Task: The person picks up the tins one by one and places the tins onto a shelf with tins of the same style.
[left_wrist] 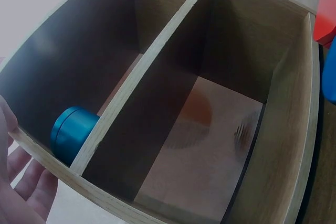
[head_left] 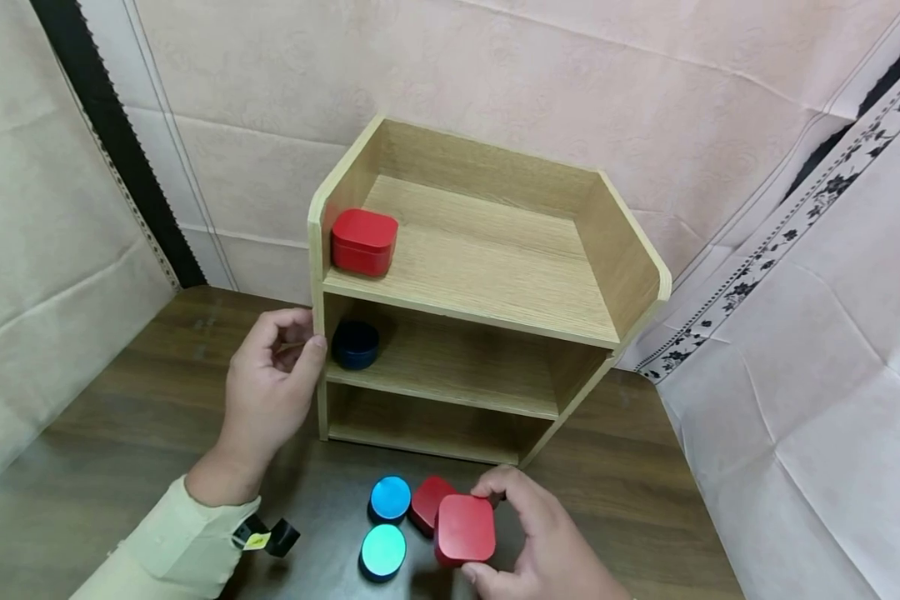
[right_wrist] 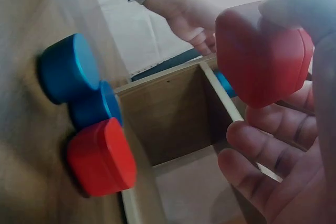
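Observation:
My right hand (head_left: pixel 547 542) pinches a red rounded-square box (head_left: pixel 466 529) between thumb and fingers, above the table in front of a small wooden shelf (head_left: pixel 480 312). The same red box (right_wrist: pixel 262 56) appears large in the right wrist view. My left hand (head_left: pixel 273 379) holds the shelf's left side panel, thumb at the front edge and fingers along the outside. Beside the held box, a second red box (head_left: pixel 429 500) and two round blue tins (head_left: pixel 389 498) stand on the table; the nearer tin (head_left: pixel 383 552) looks greenish under the light.
Another red box (head_left: pixel 364 242) sits at the left of the shelf's top level. A dark blue round tin (head_left: pixel 356 344) stands at the left of the middle level. Pale cloth (head_left: pixel 495 75) hangs behind and at both sides of the wooden table (head_left: pixel 630 483).

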A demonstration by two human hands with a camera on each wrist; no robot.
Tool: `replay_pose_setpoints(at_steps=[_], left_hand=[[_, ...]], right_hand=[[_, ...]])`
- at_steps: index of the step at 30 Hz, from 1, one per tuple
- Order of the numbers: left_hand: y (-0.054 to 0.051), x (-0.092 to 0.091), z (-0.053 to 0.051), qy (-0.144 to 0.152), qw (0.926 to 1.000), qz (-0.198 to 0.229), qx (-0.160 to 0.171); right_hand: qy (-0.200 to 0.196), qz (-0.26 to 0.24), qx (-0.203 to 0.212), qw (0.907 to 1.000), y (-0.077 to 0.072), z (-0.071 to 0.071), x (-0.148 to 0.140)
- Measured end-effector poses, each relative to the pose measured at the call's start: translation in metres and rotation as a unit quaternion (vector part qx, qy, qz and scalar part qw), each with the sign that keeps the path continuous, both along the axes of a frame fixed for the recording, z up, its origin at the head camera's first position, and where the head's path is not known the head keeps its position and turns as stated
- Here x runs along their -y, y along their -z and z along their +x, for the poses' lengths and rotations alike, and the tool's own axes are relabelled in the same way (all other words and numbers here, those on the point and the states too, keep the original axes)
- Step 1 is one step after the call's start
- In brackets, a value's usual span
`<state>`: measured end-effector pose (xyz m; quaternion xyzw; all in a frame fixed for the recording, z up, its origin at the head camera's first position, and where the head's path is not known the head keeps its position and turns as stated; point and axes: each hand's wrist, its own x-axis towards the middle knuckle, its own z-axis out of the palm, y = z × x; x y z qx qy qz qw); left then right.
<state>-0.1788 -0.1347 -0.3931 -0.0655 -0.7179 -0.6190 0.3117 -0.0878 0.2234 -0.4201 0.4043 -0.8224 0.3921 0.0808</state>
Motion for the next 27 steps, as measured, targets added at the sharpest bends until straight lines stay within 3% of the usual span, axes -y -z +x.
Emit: replay_pose_setpoints(at_steps=[12,27], left_hand=[[-0.001,0.0,0.0,0.008,1.0,0.004,-0.004],[-0.001,0.001,0.0,0.006,1.0,-0.003,0.002]], right_hand=[[-0.007,-0.025,-0.075,0.9968,-0.037,-0.012,0.001],[0.005,-0.025,-0.102,0.9945,-0.099,-0.022,0.007]])
